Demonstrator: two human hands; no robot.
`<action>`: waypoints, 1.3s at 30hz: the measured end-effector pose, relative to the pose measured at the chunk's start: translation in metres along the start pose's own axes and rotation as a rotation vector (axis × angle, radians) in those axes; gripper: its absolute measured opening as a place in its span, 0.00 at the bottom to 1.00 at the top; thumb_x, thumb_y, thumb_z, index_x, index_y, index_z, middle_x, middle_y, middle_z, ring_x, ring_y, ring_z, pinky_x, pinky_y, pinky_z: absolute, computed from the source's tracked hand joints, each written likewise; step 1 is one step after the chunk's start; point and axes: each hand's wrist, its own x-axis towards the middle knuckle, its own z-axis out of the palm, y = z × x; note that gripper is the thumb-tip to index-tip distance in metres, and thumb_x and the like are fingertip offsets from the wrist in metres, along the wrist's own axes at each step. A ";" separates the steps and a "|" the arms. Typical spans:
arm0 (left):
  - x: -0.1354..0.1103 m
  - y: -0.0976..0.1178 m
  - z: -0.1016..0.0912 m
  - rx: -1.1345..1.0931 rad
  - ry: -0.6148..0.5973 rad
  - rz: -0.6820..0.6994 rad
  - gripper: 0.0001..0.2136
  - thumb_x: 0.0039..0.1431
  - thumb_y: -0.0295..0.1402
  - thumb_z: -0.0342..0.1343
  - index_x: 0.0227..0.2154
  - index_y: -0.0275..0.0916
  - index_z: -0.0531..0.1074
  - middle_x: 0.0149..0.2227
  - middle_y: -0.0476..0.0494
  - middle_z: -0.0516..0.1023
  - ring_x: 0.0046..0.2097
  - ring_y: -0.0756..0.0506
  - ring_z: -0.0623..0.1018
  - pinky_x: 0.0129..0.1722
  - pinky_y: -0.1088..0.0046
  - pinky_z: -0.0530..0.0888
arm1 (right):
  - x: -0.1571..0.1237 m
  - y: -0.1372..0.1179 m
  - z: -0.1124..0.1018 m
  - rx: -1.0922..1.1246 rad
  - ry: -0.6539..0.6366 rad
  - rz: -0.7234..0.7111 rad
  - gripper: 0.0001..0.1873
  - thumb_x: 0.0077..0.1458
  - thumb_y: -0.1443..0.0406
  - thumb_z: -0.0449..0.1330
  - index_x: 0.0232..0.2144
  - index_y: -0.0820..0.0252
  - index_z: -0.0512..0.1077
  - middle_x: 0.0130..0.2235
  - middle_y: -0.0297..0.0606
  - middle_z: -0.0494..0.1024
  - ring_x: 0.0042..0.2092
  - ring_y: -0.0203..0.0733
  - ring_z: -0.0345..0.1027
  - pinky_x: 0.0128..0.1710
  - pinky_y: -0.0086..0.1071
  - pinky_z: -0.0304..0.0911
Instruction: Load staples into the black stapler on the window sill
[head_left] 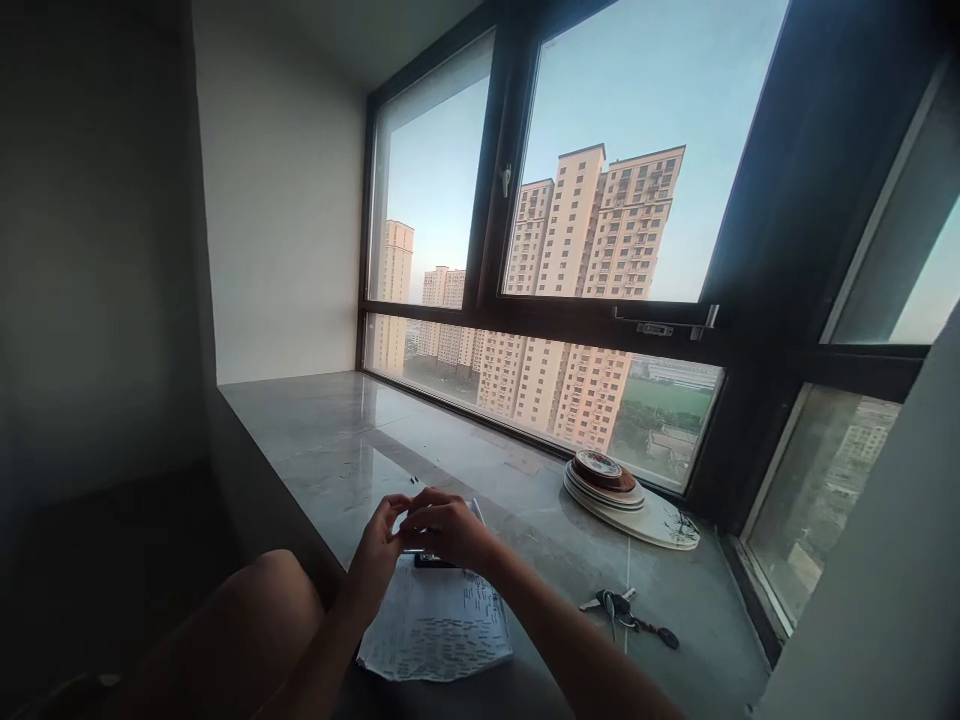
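Observation:
My left hand (380, 545) and my right hand (450, 530) meet over a printed sheet of paper (435, 640) on the grey stone sill. Their fingers are bent and brought together at the tips. What they pinch is small and mostly hidden by the fingers. Just beneath them, a dark object (431, 562) with a shiny, metal-looking edge lies on the paper; its kind is unclear. Two tiny dark pieces (414, 480) rest on the sill just beyond my fingers.
A stack of plates (604, 485) stands by the window on a pale oval board (675, 530). To the right of my right forearm lies a bunch of keys (619, 605). My bare knee (277, 590) is at the sill's front edge (300, 510). Windows rise behind.

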 end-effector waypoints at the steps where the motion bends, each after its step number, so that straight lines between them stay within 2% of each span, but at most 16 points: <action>1: -0.002 0.000 0.001 0.002 -0.009 0.002 0.17 0.47 0.32 0.63 0.42 0.41 0.70 0.47 0.41 0.77 0.49 0.40 0.78 0.43 0.66 0.77 | -0.001 0.000 0.000 -0.007 -0.016 -0.020 0.10 0.58 0.58 0.64 0.40 0.53 0.80 0.41 0.41 0.77 0.41 0.40 0.72 0.42 0.31 0.67; 5: -0.006 0.004 0.004 0.051 -0.036 0.019 0.17 0.51 0.35 0.62 0.44 0.41 0.69 0.48 0.41 0.77 0.49 0.41 0.78 0.46 0.65 0.76 | 0.001 0.002 -0.009 -0.059 -0.075 -0.084 0.08 0.61 0.64 0.61 0.41 0.54 0.79 0.40 0.40 0.79 0.44 0.41 0.72 0.46 0.32 0.66; 7: -0.003 0.009 0.001 0.097 -0.041 0.043 0.16 0.54 0.38 0.60 0.45 0.42 0.68 0.50 0.40 0.76 0.51 0.41 0.77 0.49 0.65 0.75 | 0.001 0.011 -0.017 -0.090 0.004 -0.031 0.07 0.60 0.66 0.61 0.39 0.56 0.79 0.40 0.40 0.80 0.43 0.40 0.73 0.45 0.32 0.66; 9: 0.004 0.013 -0.009 0.172 -0.023 0.087 0.14 0.57 0.40 0.58 0.45 0.42 0.68 0.52 0.41 0.75 0.53 0.42 0.76 0.52 0.64 0.73 | -0.004 0.030 -0.029 -0.156 0.155 0.124 0.06 0.57 0.68 0.60 0.35 0.58 0.78 0.38 0.40 0.80 0.40 0.40 0.73 0.43 0.31 0.67; 11: 0.014 0.010 -0.027 0.309 0.032 0.138 0.12 0.59 0.41 0.54 0.43 0.42 0.69 0.49 0.42 0.77 0.52 0.42 0.77 0.52 0.64 0.72 | -0.018 0.055 -0.041 -0.298 0.282 0.381 0.06 0.55 0.70 0.60 0.31 0.60 0.78 0.33 0.39 0.81 0.36 0.40 0.73 0.39 0.31 0.66; 13: 0.025 0.000 -0.048 0.519 0.119 0.170 0.10 0.58 0.41 0.53 0.37 0.41 0.72 0.41 0.43 0.79 0.46 0.42 0.79 0.50 0.65 0.73 | -0.038 0.080 -0.050 -0.472 0.276 0.662 0.06 0.53 0.68 0.61 0.29 0.60 0.79 0.32 0.40 0.81 0.34 0.41 0.73 0.37 0.31 0.65; 16: 0.043 -0.022 -0.073 0.747 0.144 0.117 0.10 0.58 0.39 0.51 0.33 0.41 0.73 0.37 0.44 0.81 0.40 0.42 0.81 0.42 0.67 0.75 | -0.067 0.112 -0.054 -0.513 0.213 0.779 0.06 0.50 0.68 0.61 0.27 0.61 0.79 0.29 0.43 0.81 0.32 0.44 0.73 0.36 0.31 0.63; 18: 0.055 -0.033 -0.078 0.877 0.078 0.139 0.10 0.58 0.37 0.49 0.34 0.41 0.74 0.38 0.43 0.81 0.40 0.43 0.81 0.41 0.68 0.76 | -0.078 0.125 -0.051 -0.505 0.161 0.793 0.08 0.51 0.68 0.60 0.29 0.61 0.80 0.30 0.44 0.81 0.33 0.44 0.73 0.37 0.32 0.63; 20: 0.068 -0.039 -0.076 1.008 0.000 0.193 0.11 0.59 0.33 0.46 0.35 0.40 0.75 0.40 0.42 0.81 0.42 0.43 0.80 0.42 0.69 0.75 | -0.082 0.134 -0.046 -0.492 0.118 0.780 0.11 0.54 0.67 0.57 0.33 0.61 0.81 0.36 0.45 0.81 0.39 0.45 0.72 0.42 0.33 0.63; 23: 0.093 -0.045 -0.068 1.079 -0.057 0.192 0.13 0.58 0.29 0.46 0.36 0.40 0.76 0.41 0.40 0.80 0.43 0.43 0.79 0.44 0.68 0.74 | -0.082 0.142 -0.040 -0.469 0.052 0.737 0.15 0.58 0.67 0.55 0.43 0.58 0.80 0.48 0.44 0.78 0.48 0.46 0.68 0.51 0.35 0.59; 25: 0.111 -0.050 -0.064 1.106 -0.098 0.177 0.14 0.58 0.27 0.46 0.36 0.39 0.78 0.40 0.39 0.80 0.43 0.43 0.79 0.46 0.67 0.73 | -0.082 0.144 -0.038 -0.474 0.015 0.719 0.19 0.59 0.67 0.55 0.50 0.56 0.76 0.53 0.44 0.75 0.51 0.48 0.65 0.53 0.38 0.57; 27: 0.126 -0.057 -0.059 1.123 -0.158 0.173 0.15 0.57 0.25 0.46 0.38 0.39 0.79 0.43 0.39 0.80 0.45 0.43 0.78 0.50 0.67 0.72 | -0.082 0.144 -0.037 -0.482 0.025 0.715 0.22 0.60 0.67 0.53 0.56 0.56 0.72 0.55 0.45 0.73 0.53 0.49 0.63 0.54 0.40 0.56; 29: 0.138 -0.066 -0.054 1.126 -0.220 0.176 0.17 0.56 0.24 0.46 0.43 0.39 0.78 0.48 0.40 0.79 0.50 0.44 0.77 0.55 0.67 0.70 | -0.081 0.142 -0.039 -0.438 0.127 0.711 0.21 0.60 0.67 0.53 0.55 0.57 0.72 0.54 0.46 0.73 0.52 0.49 0.63 0.54 0.40 0.57; 32: 0.145 -0.078 -0.048 1.120 -0.288 0.176 0.21 0.54 0.22 0.47 0.49 0.38 0.75 0.57 0.41 0.75 0.59 0.44 0.71 0.61 0.66 0.65 | -0.079 0.133 -0.048 -0.175 0.219 0.625 0.18 0.64 0.59 0.52 0.48 0.57 0.75 0.46 0.43 0.77 0.46 0.47 0.67 0.50 0.39 0.61; 35: 0.142 -0.083 -0.047 1.114 -0.323 0.165 0.20 0.54 0.23 0.49 0.48 0.40 0.76 0.56 0.42 0.76 0.60 0.44 0.71 0.60 0.66 0.65 | -0.076 0.118 -0.057 0.166 0.103 0.465 0.24 0.64 0.50 0.50 0.43 0.59 0.78 0.42 0.41 0.79 0.45 0.46 0.69 0.48 0.37 0.62; 39: 0.134 -0.077 -0.050 1.114 -0.302 0.168 0.14 0.57 0.25 0.49 0.39 0.40 0.79 0.47 0.41 0.80 0.49 0.43 0.77 0.53 0.67 0.70 | -0.068 0.097 -0.061 0.455 -0.057 0.344 0.30 0.59 0.43 0.53 0.42 0.62 0.78 0.46 0.43 0.77 0.47 0.47 0.69 0.49 0.37 0.62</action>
